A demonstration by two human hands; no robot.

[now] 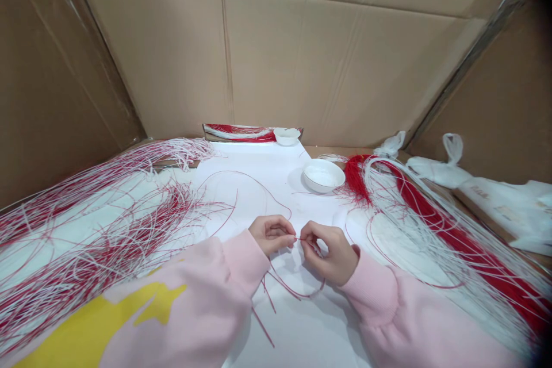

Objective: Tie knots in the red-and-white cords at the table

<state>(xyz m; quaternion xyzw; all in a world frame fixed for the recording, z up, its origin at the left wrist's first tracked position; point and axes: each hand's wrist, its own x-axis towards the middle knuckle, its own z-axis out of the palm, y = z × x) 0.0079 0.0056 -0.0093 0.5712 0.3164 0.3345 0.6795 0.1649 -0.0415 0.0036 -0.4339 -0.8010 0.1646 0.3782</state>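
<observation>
Recorded over a white paper sheet (254, 184): left hand (271, 234) and right hand (328, 253) held close together, knuckles raised, fingertips almost meeting. Noted a thin red strand (298, 239) stretched across the small gap, apparently pinched in the left fingertips and gathered into the curled right fingers. Both grips read as closed, delicate pinches, not clenched fists, with exact finger contact partly hidden. Slack portion seen drooping in a loose loop below the hands, lying on the paper.

Handling judged as very light, thin and limp, with some springiness, and probably slippery between dry fingertips. Fingertip hold close to the working point judged the surest; any hold further along likely to let the strand flex and snag.

Also logged: tangled heap of red and white strands (95, 230) to the left, thick red-and-white bundle (444, 230) to the right, white ceramic bowl (322, 176) beyond the hands, mirror (239, 133) at the far edge, white plastic bag (487, 201) at right, cardboard walls (302, 52) around the bench, pink sweatshirt (172, 316) with yellow print (142, 310) on the near left
</observation>
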